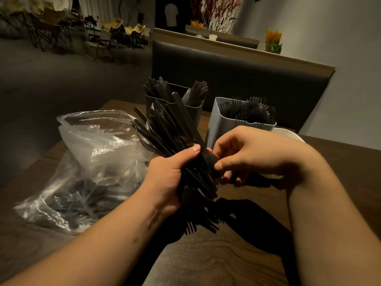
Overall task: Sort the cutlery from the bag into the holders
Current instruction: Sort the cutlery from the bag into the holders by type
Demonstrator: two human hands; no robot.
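Left hand (167, 178): fingers curl round a bundle of black cutlery (165, 131), with the thumb laid across its front.
Bundle: held above the table, it fans up and left from the fist, and its lower ends stick out below it.
Right hand (249, 153): thumb and fingertips pinch a dark rounded piece (209, 158) at the bundle's right edge, just beside the left thumb tip. What kind of piece it is cannot be told.
Bag (97, 145): clear plastic, crumpled, lying left of the hands with more dark cutlery in its lower part.
Holders: a grey holder (151, 104) behind the bundle, stuffed with black pieces; a pale holder (218, 122) to its right, full of forks (249, 111), tines up.
Surface: a dark wooden table (216, 256).
Room: dim, with a padded bench back (237, 79) beyond the table and folding chairs (123, 34) far left.
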